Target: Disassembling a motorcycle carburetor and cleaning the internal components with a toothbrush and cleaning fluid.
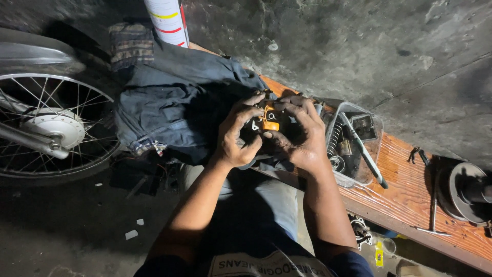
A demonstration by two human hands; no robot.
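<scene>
Both hands meet above the lap: left hand (237, 136) and right hand (300, 136) curl tight around a small orange-and-black switch (268, 121), steadying it near the plastic tray (377, 134) of parts

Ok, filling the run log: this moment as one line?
left hand: holds switch part | right hand: holds same part | beside: parts tray on bench

The long orange wooden plank (410, 190) serves as landmark. Its middle stretch lies bare, giving a hand room. Toward its near-left end a clear plastic tray of metal parts (353, 143) blocks the way; at its right end stands a dark round metal disc (464, 192). Left of it, crumpled dark blue cloth (174, 102) and a spoked motorcycle wheel (51, 128) crowd the floor.
</scene>
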